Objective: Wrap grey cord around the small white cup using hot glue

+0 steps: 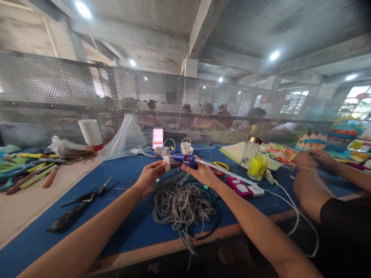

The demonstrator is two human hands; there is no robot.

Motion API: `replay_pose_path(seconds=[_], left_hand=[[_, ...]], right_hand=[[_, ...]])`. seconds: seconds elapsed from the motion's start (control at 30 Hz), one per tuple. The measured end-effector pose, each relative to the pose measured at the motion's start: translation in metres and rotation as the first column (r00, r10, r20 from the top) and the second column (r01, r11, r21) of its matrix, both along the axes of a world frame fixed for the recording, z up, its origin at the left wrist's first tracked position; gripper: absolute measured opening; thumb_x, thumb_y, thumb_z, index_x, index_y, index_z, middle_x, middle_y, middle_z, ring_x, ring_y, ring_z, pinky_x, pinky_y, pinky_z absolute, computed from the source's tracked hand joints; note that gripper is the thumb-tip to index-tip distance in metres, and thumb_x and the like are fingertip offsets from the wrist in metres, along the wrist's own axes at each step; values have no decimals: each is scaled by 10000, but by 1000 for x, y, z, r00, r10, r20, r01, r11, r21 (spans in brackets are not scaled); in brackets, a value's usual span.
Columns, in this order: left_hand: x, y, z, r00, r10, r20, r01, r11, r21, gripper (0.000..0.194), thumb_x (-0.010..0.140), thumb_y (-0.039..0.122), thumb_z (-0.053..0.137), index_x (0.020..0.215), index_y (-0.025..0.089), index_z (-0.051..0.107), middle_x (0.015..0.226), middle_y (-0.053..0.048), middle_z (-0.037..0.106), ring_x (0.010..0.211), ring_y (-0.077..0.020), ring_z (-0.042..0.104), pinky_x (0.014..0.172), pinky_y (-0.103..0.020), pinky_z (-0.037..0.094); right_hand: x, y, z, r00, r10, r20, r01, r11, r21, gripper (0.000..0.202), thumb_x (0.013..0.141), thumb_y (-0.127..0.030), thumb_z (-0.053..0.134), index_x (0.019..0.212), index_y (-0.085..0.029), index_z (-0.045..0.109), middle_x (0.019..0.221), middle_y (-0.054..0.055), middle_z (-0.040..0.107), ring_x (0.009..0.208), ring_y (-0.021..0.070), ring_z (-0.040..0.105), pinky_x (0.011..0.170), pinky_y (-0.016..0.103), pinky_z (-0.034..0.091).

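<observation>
My left hand (pixel 150 177) pinches a small white ring-shaped piece (pixel 167 162) between thumb and fingers. A blue hot glue gun (pixel 185 160) is gripped in my right hand (pixel 200 172), its nozzle pointing left at the white piece. A long clear glue stick (pixel 223 170) runs out of the gun's back end. I cannot tell whether the nozzle touches the piece. Below both hands lies a loose heap of grey cord (pixel 182 208) on the blue table mat (pixel 127 227), its ends hanging over the front edge.
Black scissors (pixel 87 199) lie at left, near assorted tools (pixel 31 170). Behind my hands stand a lit phone (pixel 157 138) and a small white basket (pixel 186 147). To the right are a magenta power bank (pixel 239 188), a yellow jar (pixel 257 168) and another person's arms (pixel 307 181).
</observation>
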State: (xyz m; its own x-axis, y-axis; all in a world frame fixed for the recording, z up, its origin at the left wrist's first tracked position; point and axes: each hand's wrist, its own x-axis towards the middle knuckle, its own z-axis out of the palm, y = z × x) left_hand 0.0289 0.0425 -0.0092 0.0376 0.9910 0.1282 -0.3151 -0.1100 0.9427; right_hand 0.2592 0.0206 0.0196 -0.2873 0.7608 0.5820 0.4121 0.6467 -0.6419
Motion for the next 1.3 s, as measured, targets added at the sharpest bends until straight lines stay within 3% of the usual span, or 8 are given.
replay_pose_path(seconds=[0.3, 0.63, 1.3], left_hand=[[2, -4, 5, 1000, 11, -27, -10, 999, 48, 380, 581, 372, 823, 880, 150, 748, 951, -101, 728, 908, -219, 638, 842, -327, 458], [2, -3, 3, 995, 60, -81, -53, 995, 81, 371, 574, 389, 826, 868, 171, 759, 925, -80, 729, 880, -209, 624, 830, -315, 455], [0, 1, -2, 992, 31, -121, -17, 993, 113, 410, 595, 415, 812, 923, 177, 752, 957, -80, 735, 897, -221, 634, 846, -322, 449]], right_hand=[[-1, 0, 0, 992, -16, 122, 8, 998, 64, 386, 838, -535, 544, 1030, -206, 605, 967, 13, 629, 865, 163, 558, 800, 266, 430], [0, 0, 0, 992, -21, 124, 16, 999, 40, 404, 832, -539, 549, 1052, -204, 600, 965, 11, 638, 867, 166, 559, 790, 273, 429], [2, 4, -3, 991, -22, 136, 17, 999, 33, 437, 830, -550, 549, 1093, -204, 598, 998, 26, 641, 913, 187, 568, 820, 294, 427]])
